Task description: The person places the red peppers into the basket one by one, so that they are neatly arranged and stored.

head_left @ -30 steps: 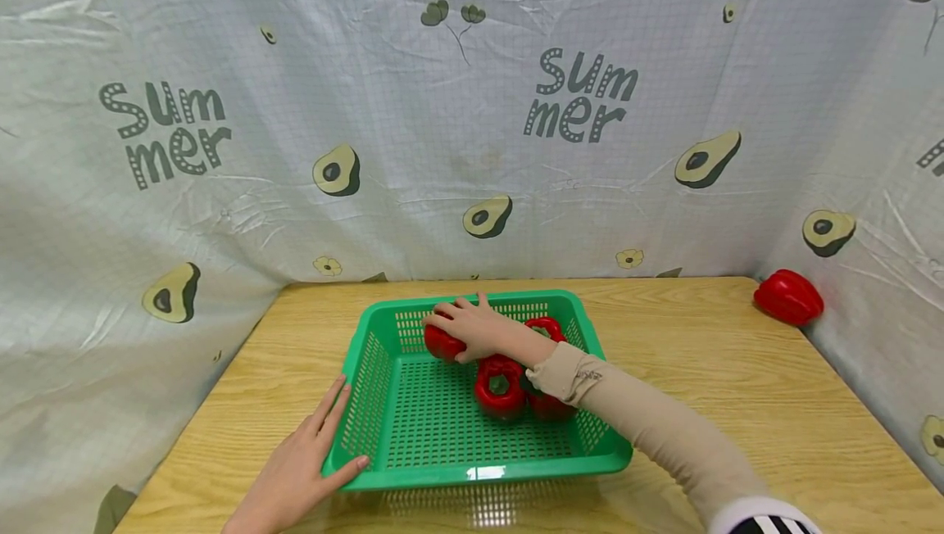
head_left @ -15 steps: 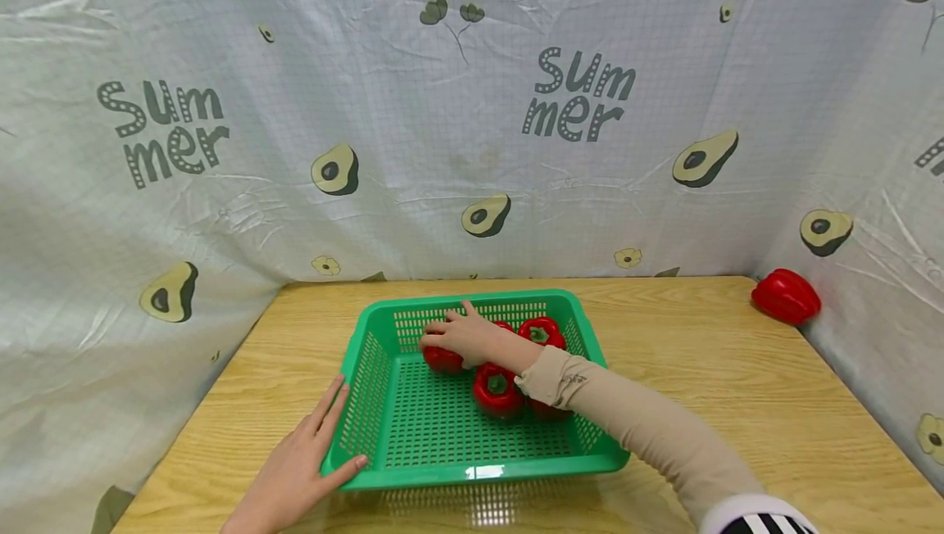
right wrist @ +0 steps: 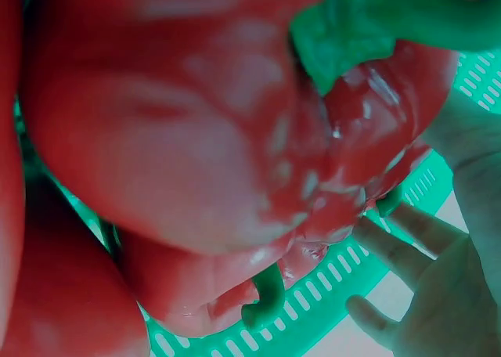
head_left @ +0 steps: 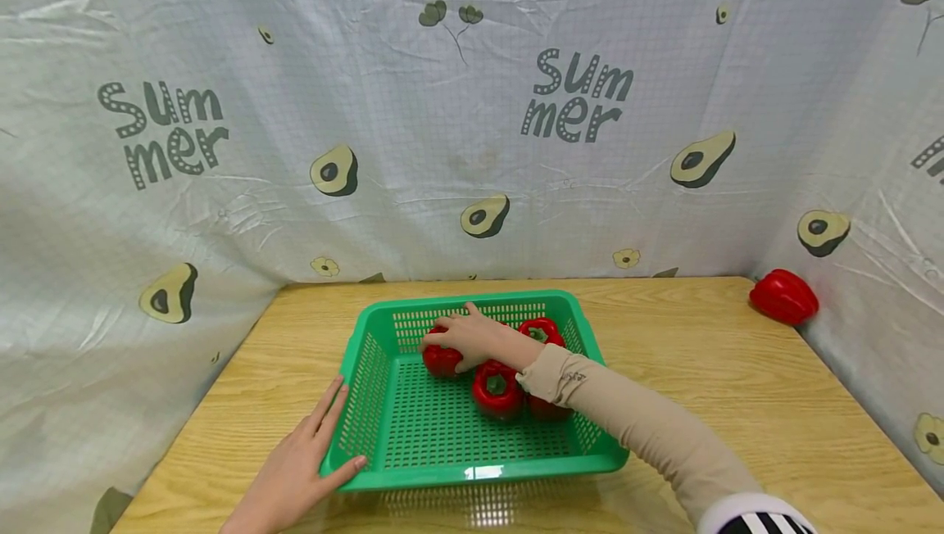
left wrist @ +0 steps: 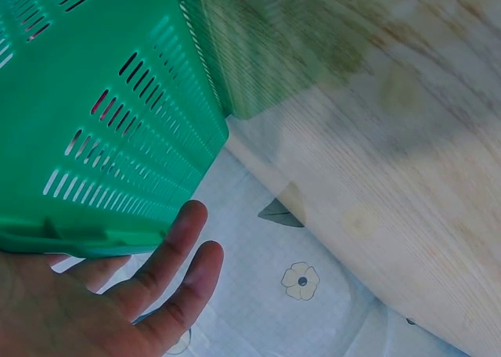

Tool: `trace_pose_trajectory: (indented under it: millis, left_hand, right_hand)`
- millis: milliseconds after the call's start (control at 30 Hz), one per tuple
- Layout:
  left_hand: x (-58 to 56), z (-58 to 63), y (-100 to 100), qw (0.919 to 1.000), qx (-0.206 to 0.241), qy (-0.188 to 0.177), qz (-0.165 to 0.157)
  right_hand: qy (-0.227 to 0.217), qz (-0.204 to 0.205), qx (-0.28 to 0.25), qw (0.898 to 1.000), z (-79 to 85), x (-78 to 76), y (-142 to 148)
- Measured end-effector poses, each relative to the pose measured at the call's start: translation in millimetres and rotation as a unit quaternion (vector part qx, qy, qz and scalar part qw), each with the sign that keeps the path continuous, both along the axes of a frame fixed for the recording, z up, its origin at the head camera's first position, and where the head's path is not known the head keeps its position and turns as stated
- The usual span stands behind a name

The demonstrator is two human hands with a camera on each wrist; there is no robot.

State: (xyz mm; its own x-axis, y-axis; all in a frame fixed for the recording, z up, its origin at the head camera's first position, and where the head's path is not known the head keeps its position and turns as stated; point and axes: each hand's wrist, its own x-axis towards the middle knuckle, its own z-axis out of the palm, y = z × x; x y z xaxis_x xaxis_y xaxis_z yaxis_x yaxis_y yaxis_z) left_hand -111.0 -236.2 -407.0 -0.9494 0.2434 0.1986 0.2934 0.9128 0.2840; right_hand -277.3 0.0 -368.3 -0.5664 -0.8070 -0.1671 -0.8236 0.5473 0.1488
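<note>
Inside a green plastic basket [head_left: 413,477], several red bell peppers stand with stems up. My right hand [head_left: 463,336] holds the back-left bell pepper [head_left: 440,362], fingers over its top and left, thumb at its right. Another bell pepper [head_left: 497,391] stands in front of it, and one more bell pepper [head_left: 542,329] is at the back right; my forearm partly hides others. The right wrist view is filled by close red peppers with green stems [right wrist: 266,298]. My left hand [head_left: 298,460] rests on the basket's near-left corner, fingers extended along the outer wall, thumb over the front rim.
A lone red bell pepper [head_left: 783,296] lies on its side at the far right edge of the wooden table [head_left: 708,354]. Printed cloth [head_left: 413,149] hangs behind and at both sides. The basket's front-left floor holds no peppers.
My right hand has shifted slightly left and down with the pepper, which now sits lower in the basket. The left hand and basket stay put.
</note>
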Motion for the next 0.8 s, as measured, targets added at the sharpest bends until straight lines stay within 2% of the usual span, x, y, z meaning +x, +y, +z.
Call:
trace_pose_trajectory:
  millis: [300,500,800]
  left_hand:
    - [0.2,-1.4,0,0.9999,0.001,0.010,-0.003]
    - [-0.2,-1.6,0,1.0000,-0.001,0.001,-0.003]
    - [-1.4,-1.2,-1,1.0000,-0.001,0.002,-0.003]
  right_hand:
    - [0.020,0.010,-0.001,1.000,-4.5,-2.3,2]
    - [0.037,0.017,0.007,0.999,-4.3,-4.0,3]
    - [0.068,0.050,-0.020,0.996,15.8,-0.2,14]
